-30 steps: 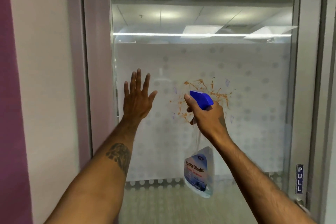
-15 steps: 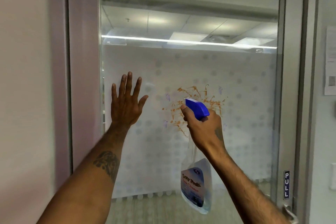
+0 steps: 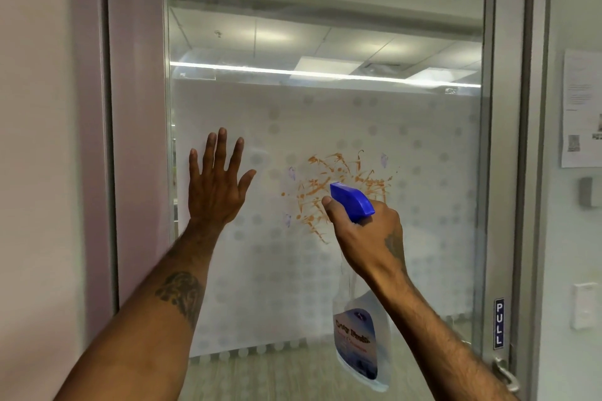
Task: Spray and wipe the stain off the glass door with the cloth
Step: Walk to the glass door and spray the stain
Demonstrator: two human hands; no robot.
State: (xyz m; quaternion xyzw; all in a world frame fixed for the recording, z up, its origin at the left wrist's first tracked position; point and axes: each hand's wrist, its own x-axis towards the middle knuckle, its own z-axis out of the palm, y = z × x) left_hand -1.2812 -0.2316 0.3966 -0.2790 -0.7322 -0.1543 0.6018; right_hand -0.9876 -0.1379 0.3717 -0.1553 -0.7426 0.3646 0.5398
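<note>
Office corridor, facing a glass door (image 3: 325,26) with a grey metal frame (image 3: 506,172); frosted dotted film (image 3: 423,205) covers the lower pane, ceiling lights show through the clear upper part. Pale wall at 9 o'clock. Left forearm bears a tattoo (image 3: 180,293). Left hand (image 3: 216,187) at 9 o'clock of the stain, fingers spread flat toward the glass, holding nothing; contact with the pane cannot be confirmed. Right hand (image 3: 368,231) wrapped around the neck of a spray bottle (image 3: 361,342), clear body with blue label hanging down toward 6 o'clock, blue trigger head (image 3: 351,202) aimed at the glass. Orange-brown stain (image 3: 338,182) splattered mid-pane, just beyond the nozzle, partly hidden by it. Paper notice (image 3: 581,107) on wall at 3 o'clock. "PULL" label (image 3: 498,323) on frame at 5 o'clock, door handle (image 3: 505,374) below it.
</note>
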